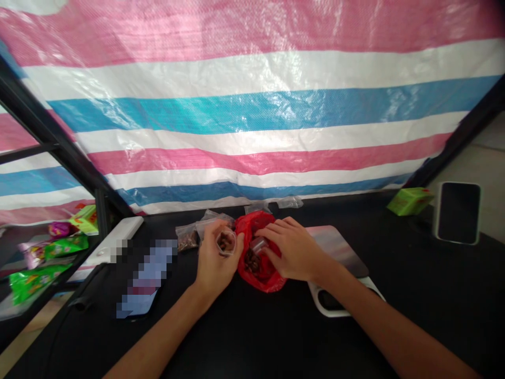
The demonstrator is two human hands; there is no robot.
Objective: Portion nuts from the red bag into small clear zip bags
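My left hand (pixel 211 271) is closed around a small clear plastic bag (pixel 231 249), its mouth facing up and brown bits showing inside. Right beside it, a red plastic bag (pixel 272 285) stands with its mouth spread wide. Dark brown pieces (pixel 251 261) lie in the red bag. Fingers of my right hand (pixel 294 251) reach in over the red bag's rim and grip a small clear cup (pixel 259 245), which is tilted just above the brown pieces. The fingertips of my left hand come close to the red bag's left edge.
Small clear bags with brown contents (pixel 187 238) lie behind my left hand, and thin clear bags (pixel 290 202) lie at the back. A phone (pixel 145 281) and a white bar (pixel 120 234) are at left. A white-edged flat device (pixel 341 250), green box (pixel 410 201) and upright screen (pixel 457 213) are at right.
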